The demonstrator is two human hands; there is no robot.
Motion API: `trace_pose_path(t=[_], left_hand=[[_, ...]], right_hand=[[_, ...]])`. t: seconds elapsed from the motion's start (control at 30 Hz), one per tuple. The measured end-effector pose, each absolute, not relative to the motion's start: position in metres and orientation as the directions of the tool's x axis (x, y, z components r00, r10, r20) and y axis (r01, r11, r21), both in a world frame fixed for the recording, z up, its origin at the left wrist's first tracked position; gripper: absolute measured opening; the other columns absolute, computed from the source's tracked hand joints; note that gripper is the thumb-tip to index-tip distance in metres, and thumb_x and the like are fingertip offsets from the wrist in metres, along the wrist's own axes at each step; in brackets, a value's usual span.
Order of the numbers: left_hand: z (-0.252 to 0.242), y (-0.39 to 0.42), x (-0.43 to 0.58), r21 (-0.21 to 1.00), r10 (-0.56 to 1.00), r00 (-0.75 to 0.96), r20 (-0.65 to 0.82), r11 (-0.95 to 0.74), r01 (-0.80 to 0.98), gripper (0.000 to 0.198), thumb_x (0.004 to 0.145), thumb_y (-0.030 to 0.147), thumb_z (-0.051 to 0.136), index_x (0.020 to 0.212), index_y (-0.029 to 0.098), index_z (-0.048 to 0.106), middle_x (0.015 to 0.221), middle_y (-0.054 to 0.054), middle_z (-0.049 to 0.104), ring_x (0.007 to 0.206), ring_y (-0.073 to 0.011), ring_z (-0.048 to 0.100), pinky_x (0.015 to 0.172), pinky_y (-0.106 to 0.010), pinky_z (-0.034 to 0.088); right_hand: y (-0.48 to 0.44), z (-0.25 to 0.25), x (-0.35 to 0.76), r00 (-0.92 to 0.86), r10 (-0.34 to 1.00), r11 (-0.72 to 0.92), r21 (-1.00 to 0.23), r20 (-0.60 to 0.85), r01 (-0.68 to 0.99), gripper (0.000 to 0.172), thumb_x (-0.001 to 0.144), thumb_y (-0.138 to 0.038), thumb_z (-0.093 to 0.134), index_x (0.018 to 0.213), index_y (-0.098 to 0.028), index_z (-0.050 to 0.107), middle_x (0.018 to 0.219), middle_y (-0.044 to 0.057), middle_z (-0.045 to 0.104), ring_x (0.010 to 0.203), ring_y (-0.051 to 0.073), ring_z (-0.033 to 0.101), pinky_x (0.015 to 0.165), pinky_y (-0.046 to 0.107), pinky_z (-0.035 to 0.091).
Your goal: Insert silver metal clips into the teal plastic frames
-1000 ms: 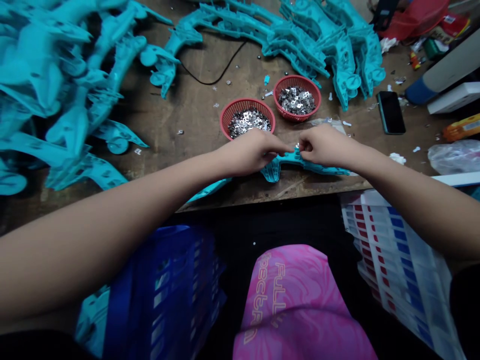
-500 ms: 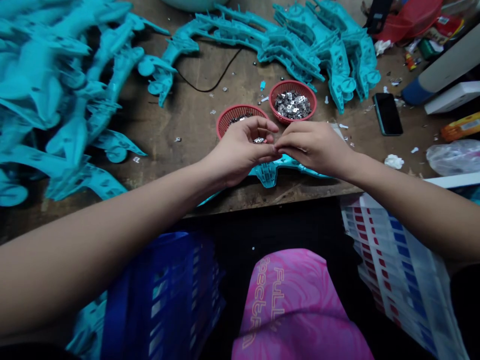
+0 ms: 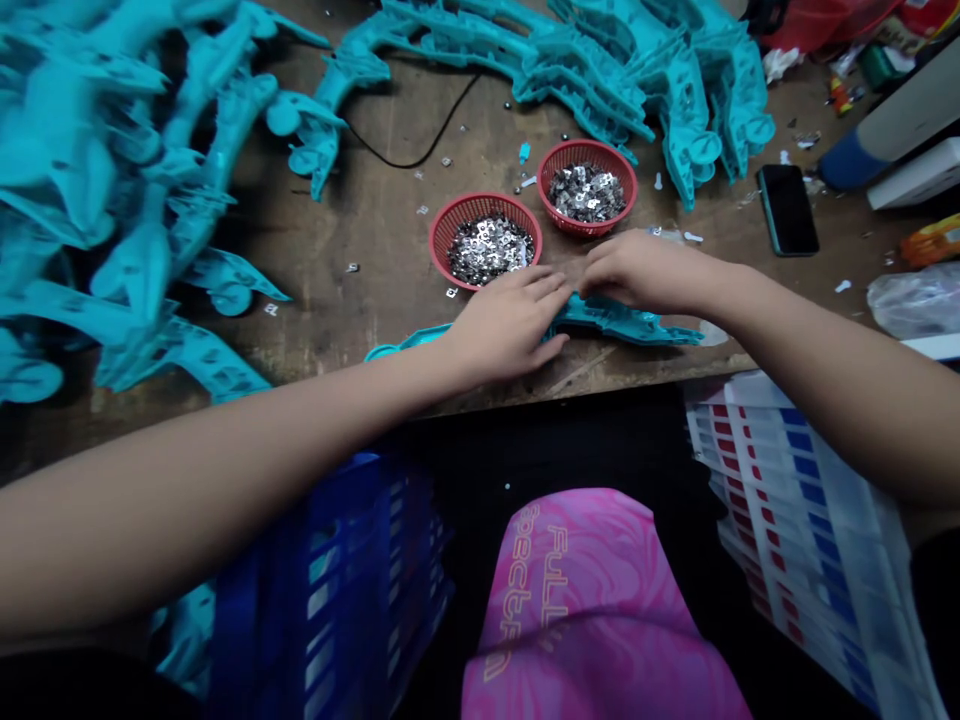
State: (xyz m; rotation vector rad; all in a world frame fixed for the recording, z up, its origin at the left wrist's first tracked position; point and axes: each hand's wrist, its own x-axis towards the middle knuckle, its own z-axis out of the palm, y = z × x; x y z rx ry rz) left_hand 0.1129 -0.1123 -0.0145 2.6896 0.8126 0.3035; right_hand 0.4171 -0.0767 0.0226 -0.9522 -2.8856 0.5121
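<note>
A long teal plastic part (image 3: 619, 318) lies along the table's near edge, its left end reaching out beyond my left wrist. My left hand (image 3: 510, 322) rests across its middle, fingers stretched over it and thumb apart on the near side. My right hand (image 3: 637, 270) is at the part's far edge, close to my left fingertips. Its fingers are bent together and pointing down; whatever they hold is hidden. Just beyond my hands stand two red baskets, the left basket (image 3: 435, 240) and the right basket (image 3: 634, 190), both holding small metal pieces.
Many teal parts (image 3: 112, 180) are heaped at left, with more teal parts (image 3: 525, 60) along the back. A phone (image 3: 789, 210) lies at right. Below the table edge are a blue crate (image 3: 292, 600), a white crate (image 3: 810, 540) and pink cloth (image 3: 600, 600).
My left hand has lowered and flattened onto the teal part. My right hand has parted slightly from it and moved down to the part. The left basket's contents now show.
</note>
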Motion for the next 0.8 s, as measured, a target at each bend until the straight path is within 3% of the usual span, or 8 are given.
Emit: trace_pose_path(t=[0.1, 0.27, 0.4, 0.53, 0.67, 0.73, 0.8], left_hand=[[-0.004, -0.115, 0.114, 0.274, 0.630, 0.767, 0.123, -0.764, 0.584, 0.064, 0.120, 0.040, 0.072, 0.174, 0.008, 0.080, 0.176, -0.027, 0.082, 0.176, -0.0510, 0.069, 0.153, -0.075, 0.052], [-0.002, -0.113, 0.113, 0.276, 0.666, 0.736, 0.120, -0.735, 0.620, 0.059, 0.115, 0.042, 0.079, 0.169, 0.019, 0.087, 0.173, -0.020, 0.086, 0.177, -0.0525, 0.066, 0.153, -0.083, 0.044], [-0.008, -0.113, 0.114, 0.280, 0.670, 0.735, 0.102, -0.728, 0.626, 0.050, 0.115, 0.042, 0.078, 0.159, 0.022, 0.093, 0.156, -0.017, 0.094, 0.174, -0.0510, 0.068, 0.156, -0.086, 0.036], [-0.009, -0.114, 0.115, 0.280, 0.669, 0.734, 0.119, -0.732, 0.621, 0.051, 0.112, 0.040, 0.079, 0.160, 0.024, 0.092, 0.150, -0.016, 0.095, 0.173, -0.0491, 0.067, 0.158, -0.085, 0.033], [-0.007, -0.111, 0.114, 0.256, 0.643, 0.755, 0.125, -0.757, 0.602, 0.055, 0.114, 0.044, 0.078, 0.164, 0.022, 0.087, 0.153, -0.019, 0.091, 0.163, -0.0488, 0.072, 0.150, -0.080, 0.047], [-0.007, -0.110, 0.114, 0.258, 0.618, 0.779, 0.104, -0.773, 0.579, 0.060, 0.116, 0.043, 0.073, 0.169, 0.017, 0.083, 0.155, -0.023, 0.088, 0.155, -0.0481, 0.076, 0.140, -0.073, 0.059], [-0.010, -0.108, 0.115, 0.290, 0.587, 0.806, 0.079, -0.787, 0.545, 0.064, 0.118, 0.041, 0.069, 0.175, 0.012, 0.077, 0.159, -0.026, 0.085, 0.152, -0.0459, 0.079, 0.134, -0.065, 0.066]], right_hand=[[-0.072, 0.020, 0.420, -0.846, 0.533, 0.781, -0.371, -0.024, 0.503, 0.031, 0.120, -0.014, 0.068, 0.127, -0.020, 0.098, 0.125, 0.010, 0.094, 0.113, 0.026, 0.083, 0.108, 0.042, 0.064], [-0.071, 0.020, 0.419, -0.857, 0.514, 0.794, -0.357, -0.036, 0.491, 0.033, 0.124, -0.019, 0.067, 0.130, -0.021, 0.100, 0.126, 0.012, 0.094, 0.115, 0.028, 0.083, 0.109, 0.045, 0.064], [-0.074, 0.020, 0.415, -0.855, 0.515, 0.800, -0.325, -0.059, 0.504, 0.040, 0.127, -0.023, 0.061, 0.134, -0.020, 0.100, 0.131, 0.012, 0.093, 0.112, 0.027, 0.083, 0.107, 0.044, 0.063], [-0.074, 0.035, 0.419, -0.766, 0.638, 0.710, -0.327, -0.078, 0.624, 0.045, 0.125, -0.025, 0.063, 0.152, -0.022, 0.098, 0.135, 0.011, 0.095, 0.120, 0.029, 0.085, 0.110, 0.044, 0.063], [-0.067, 0.055, 0.441, -0.411, 0.902, 0.391, -0.155, -0.133, 0.907, 0.050, 0.126, -0.032, 0.062, 0.161, -0.031, 0.097, 0.147, 0.012, 0.095, 0.135, 0.041, 0.085, 0.115, 0.053, 0.065], [-0.062, 0.054, 0.454, -0.234, 0.945, 0.235, -0.025, -0.229, 0.972, 0.049, 0.123, -0.033, 0.068, 0.162, -0.033, 0.097, 0.151, 0.014, 0.094, 0.136, 0.045, 0.084, 0.114, 0.056, 0.065], [-0.058, 0.045, 0.463, -0.147, 0.927, 0.184, 0.077, -0.345, 0.980, 0.052, 0.117, -0.027, 0.077, 0.165, -0.031, 0.095, 0.155, 0.017, 0.091, 0.135, 0.045, 0.084, 0.113, 0.056, 0.066]])
